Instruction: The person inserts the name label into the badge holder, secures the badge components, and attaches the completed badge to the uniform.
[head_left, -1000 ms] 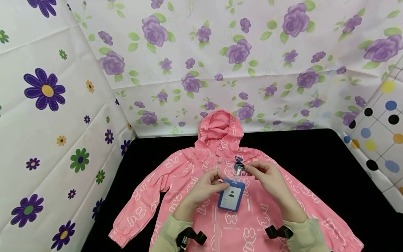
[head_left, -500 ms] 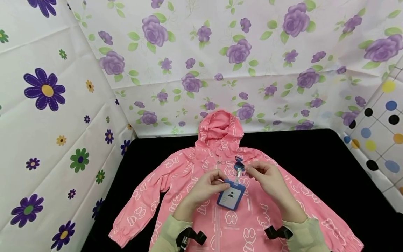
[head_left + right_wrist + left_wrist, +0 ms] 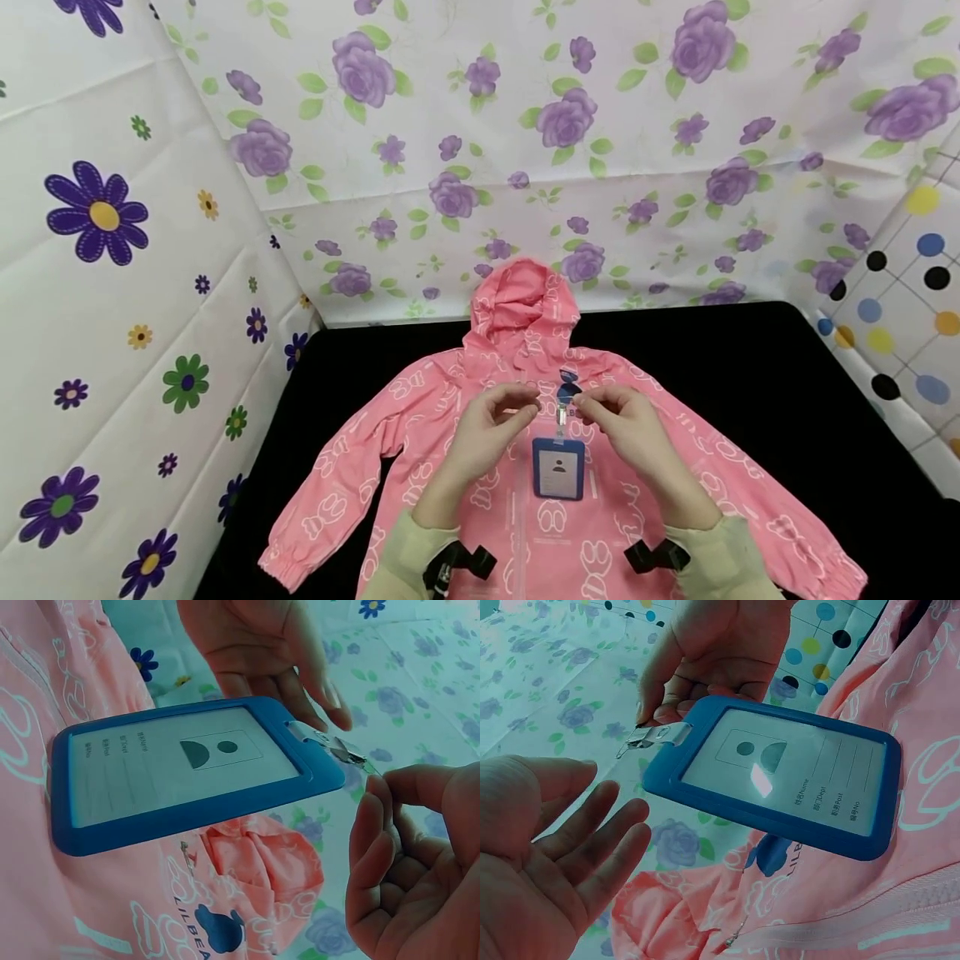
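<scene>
A blue-framed ID badge (image 3: 558, 492) hangs over the front of a pink hooded jacket (image 3: 600, 533), its printed card facing me. At its top is a strap with a metal clip (image 3: 346, 752). My right hand (image 3: 633, 425) pinches the end of that clip between thumb and index finger, as the right wrist view shows. My left hand (image 3: 483, 429) is just left of the clip, holding nothing. Its fingers (image 3: 600, 817) are loosely bent and apart from the badge in the left wrist view.
The jacket lies spread on a black table surface (image 3: 360, 358), hood away from me, sleeves out to both sides. A chest logo (image 3: 221, 930) sits behind the badge. Flowered cloth (image 3: 405, 108) covers the back, and a dotted sheet (image 3: 907, 350) stands at the right.
My left hand has let go of the badge's upper corner and moved up slightly. The badge has swung from tilted to hanging nearly straight from the clip in my right hand.
</scene>
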Tool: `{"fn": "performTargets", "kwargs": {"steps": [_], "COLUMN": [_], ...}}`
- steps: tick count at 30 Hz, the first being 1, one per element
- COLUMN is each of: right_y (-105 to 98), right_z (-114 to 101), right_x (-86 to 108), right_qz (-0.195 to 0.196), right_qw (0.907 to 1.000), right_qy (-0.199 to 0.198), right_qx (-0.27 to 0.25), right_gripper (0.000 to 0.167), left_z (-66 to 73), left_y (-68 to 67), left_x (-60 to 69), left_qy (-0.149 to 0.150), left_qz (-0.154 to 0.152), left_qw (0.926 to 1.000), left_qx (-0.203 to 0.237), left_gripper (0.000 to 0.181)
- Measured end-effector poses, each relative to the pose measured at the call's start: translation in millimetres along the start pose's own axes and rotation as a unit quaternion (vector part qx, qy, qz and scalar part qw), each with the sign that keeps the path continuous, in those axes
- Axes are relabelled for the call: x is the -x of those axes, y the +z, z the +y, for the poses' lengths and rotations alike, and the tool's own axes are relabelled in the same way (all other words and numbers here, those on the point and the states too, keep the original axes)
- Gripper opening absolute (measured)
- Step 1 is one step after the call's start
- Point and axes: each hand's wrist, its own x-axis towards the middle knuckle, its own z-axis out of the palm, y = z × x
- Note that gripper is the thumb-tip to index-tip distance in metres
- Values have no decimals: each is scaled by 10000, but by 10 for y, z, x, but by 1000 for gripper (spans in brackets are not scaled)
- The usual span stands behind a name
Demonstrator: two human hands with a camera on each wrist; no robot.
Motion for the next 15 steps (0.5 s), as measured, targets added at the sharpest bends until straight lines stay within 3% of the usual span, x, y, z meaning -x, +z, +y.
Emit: {"fn": "performTargets", "kwargs": {"steps": [6, 11, 15], "right_y": [-1, 23, 51], "right_z": [-9, -21, -23], "right_x": [6, 8, 6], "right_qz": [-86, -157, -255], "right_qw": [9999, 9995, 9989], "right_qy": [-70, -165, -232], "right_qx": [-33, -208, -307], "right_gripper": [25, 23, 23], "left_z": [-1, -21, -44], "left_y": [71, 102, 121], "left_x": [-73, -106, -107], "left_qy": [445, 655, 720], "left_qz": [-155, -230, -118], "left_qw": [9979, 9970, 9970], "left_qx": [-441, -340, -262], "left_gripper": [22, 20, 17]}}
